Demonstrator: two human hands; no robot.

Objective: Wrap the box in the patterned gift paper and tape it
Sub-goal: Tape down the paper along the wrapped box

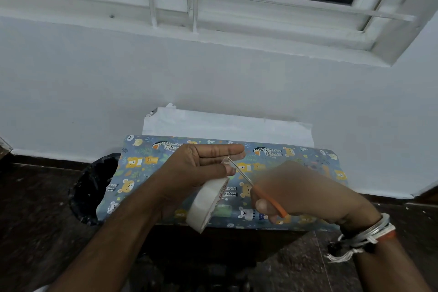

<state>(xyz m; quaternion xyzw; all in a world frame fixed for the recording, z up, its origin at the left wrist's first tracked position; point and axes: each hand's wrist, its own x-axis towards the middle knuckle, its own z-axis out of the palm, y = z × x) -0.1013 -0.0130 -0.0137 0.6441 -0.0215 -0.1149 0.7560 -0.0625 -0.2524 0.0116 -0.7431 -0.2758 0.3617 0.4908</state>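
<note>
Hanging from the left hand (201, 166), the roll (206, 206) dangles on a short strip of tape (226, 161), whose free end is pinched between the thumb and straight fingers. The right hand (305, 194), blurred, grips the orange handles of the scissors (246, 179); I cannot tell whether the blades are parted. Their long axis runs diagonally, up and left from the right hand. The thin steel tips meet the strip just below the pinch and cross it, so the cut likely depends on the strip staying taut between pinch and roll. Directly below both hands lies the box (284, 152), long side left to right, covered in glossy blue paper (142, 166) printed with bears and leopards. A white flap (225, 128), the paper's plain underside, stands against the wall behind, apparently untaped. The roll is a flat, cream ring.
</note>
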